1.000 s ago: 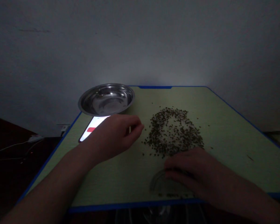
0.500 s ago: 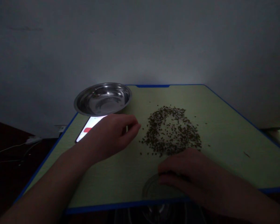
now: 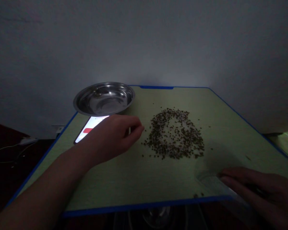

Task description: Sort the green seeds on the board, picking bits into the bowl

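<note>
A loose pile of small dark seeds (image 3: 175,137) lies spread on the green table (image 3: 124,182). My left hand (image 3: 112,137) rests just left of the pile, its fingers curled into a pinch; a small pale bit shows between them, too small to name. My right hand (image 3: 259,188) is at the table's front right edge, its fingers laid over a clear container (image 3: 212,183) that it grips; a few seeds lie beside it. The light is dim, so the container's shape is hard to read.
A shiny steel bowl (image 3: 124,92) sits at the table's back left corner. A lit phone (image 3: 86,132) lies just in front of it, partly behind my left hand. The table has a blue rim and stands against a pale wall. Cables (image 3: 14,145) lie on the dark floor at left.
My right hand has slid the clear container from the front middle of the table to the front right edge. My left hand has stayed beside the seeds.
</note>
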Motion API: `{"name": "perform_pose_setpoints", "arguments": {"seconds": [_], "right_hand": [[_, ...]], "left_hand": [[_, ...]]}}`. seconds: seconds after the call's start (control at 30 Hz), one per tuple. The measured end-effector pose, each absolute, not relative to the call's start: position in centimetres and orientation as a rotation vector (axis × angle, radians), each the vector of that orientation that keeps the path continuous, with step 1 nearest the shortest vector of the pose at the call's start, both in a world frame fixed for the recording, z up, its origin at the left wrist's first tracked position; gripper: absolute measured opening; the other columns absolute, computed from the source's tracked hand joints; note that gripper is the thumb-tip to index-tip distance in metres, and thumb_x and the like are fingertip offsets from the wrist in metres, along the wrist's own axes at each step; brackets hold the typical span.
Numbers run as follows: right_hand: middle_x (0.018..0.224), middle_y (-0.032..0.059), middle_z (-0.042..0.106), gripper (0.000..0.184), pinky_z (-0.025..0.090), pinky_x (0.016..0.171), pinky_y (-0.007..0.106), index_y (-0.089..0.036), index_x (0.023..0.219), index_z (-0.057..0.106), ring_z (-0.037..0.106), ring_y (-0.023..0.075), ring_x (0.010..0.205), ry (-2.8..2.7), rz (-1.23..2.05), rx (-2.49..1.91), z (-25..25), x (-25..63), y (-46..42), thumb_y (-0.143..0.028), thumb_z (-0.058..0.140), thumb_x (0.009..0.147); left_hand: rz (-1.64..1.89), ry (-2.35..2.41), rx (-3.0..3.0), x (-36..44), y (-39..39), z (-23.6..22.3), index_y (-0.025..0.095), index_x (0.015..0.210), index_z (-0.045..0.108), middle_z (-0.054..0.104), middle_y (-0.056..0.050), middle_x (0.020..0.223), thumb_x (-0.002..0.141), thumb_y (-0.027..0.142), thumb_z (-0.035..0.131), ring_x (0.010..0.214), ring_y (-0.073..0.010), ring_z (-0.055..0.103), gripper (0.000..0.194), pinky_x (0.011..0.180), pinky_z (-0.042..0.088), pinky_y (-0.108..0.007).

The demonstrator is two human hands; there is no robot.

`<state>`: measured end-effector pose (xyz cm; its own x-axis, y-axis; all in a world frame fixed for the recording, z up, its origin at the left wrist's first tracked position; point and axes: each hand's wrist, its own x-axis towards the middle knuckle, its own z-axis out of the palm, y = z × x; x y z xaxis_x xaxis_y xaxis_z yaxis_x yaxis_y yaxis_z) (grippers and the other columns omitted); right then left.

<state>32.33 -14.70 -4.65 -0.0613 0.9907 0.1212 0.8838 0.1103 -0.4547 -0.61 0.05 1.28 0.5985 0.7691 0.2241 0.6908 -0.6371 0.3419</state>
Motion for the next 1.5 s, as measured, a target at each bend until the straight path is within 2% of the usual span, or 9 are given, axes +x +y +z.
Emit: {"name": "perform_pose_setpoints", "arguments": {"seconds": [0.23,0.33,0.47,0.63,1.03,1.33,1.5], "right_hand": [[0.075,-0.0015,0.077,0.027,0.058,0.051,0.019,-0.029,0.080,0.076,0.074,0.0188,0.064,-2.032,0.519,-1.647,-3.1,27.4,-13.9,-0.039,0.052,0.089],[0.066,-0.0037,0.075,0.028,0.056,0.048,0.018,-0.029,0.073,0.074,0.073,0.0174,0.059,-2.065,0.573,-1.568,-2.6,26.1,-13.6,-0.034,0.051,0.089],[0.070,-0.0025,0.076,0.026,0.056,0.048,0.017,-0.029,0.077,0.075,0.073,0.0168,0.059,-2.046,0.539,-1.528,-2.5,25.8,-13.2,-0.033,0.052,0.088],[0.077,0.0022,0.078,0.024,0.058,0.055,0.020,-0.026,0.081,0.076,0.074,0.0195,0.066,-1.989,0.399,-1.602,-2.4,27.0,-12.0,-0.036,0.055,0.086],[0.082,0.0027,0.078,0.030,0.056,0.058,0.031,-0.025,0.083,0.074,0.073,0.0223,0.068,-2.121,0.276,-1.652,-2.4,29.5,-8.0,-0.046,0.052,0.089],[0.072,-0.0011,0.073,0.028,0.049,0.054,0.028,-0.026,0.084,0.068,0.068,0.0159,0.060,-2.285,0.400,-1.475,-0.9,25.7,-7.7,-0.039,0.046,0.094],[0.067,-0.0005,0.068,0.024,0.043,0.053,0.031,-0.025,0.083,0.064,0.066,0.0188,0.060,-2.408,0.390,-1.464,-0.6,22.2,-6.6,-0.033,0.044,0.093]], "left_hand": [[0.512,1.212,2.593,-0.6,0.1,1.3,0.016,0.070,0.060,0.055,0.003,0.058,0.089,0.029,0.049,0.050,-0.0074,0.046,0.026,0.053,0.030,-0.022],[0.518,1.213,2.599,-0.6,0.1,1.2,0.016,0.071,0.061,0.056,0.002,0.059,0.089,0.030,0.049,0.051,-0.0077,0.047,0.026,0.053,0.030,-0.022],[0.510,1.220,2.602,-0.7,0.0,1.2,0.016,0.071,0.061,0.056,0.002,0.059,0.090,0.031,0.048,0.051,-0.0076,0.047,0.027,0.053,0.029,-0.023],[0.500,1.234,2.611,-0.7,-0.1,1.1,0.016,0.070,0.060,0.055,0.002,0.058,0.090,0.031,0.048,0.051,-0.0075,0.046,0.028,0.052,0.028,-0.023],[0.492,1.230,2.604,-0.6,-0.1,1.0,0.016,0.072,0.061,0.056,0.001,0.060,0.091,0.030,0.046,0.052,-0.0084,0.046,0.028,0.053,0.028,-0.024],[0.494,1.224,2.607,-0.8,-0.2,0.8,0.016,0.069,0.057,0.054,0.002,0.061,0.091,0.029,0.045,0.054,-0.0082,0.045,0.028,0.053,0.028,-0.024],[0.500,1.276,2.604,-0.9,-0.2,0.9,0.016,0.072,0.059,0.055,0.002,0.062,0.091,0.027,0.044,0.055,-0.0089,0.046,0.027,0.053,0.028,-0.024]]}}
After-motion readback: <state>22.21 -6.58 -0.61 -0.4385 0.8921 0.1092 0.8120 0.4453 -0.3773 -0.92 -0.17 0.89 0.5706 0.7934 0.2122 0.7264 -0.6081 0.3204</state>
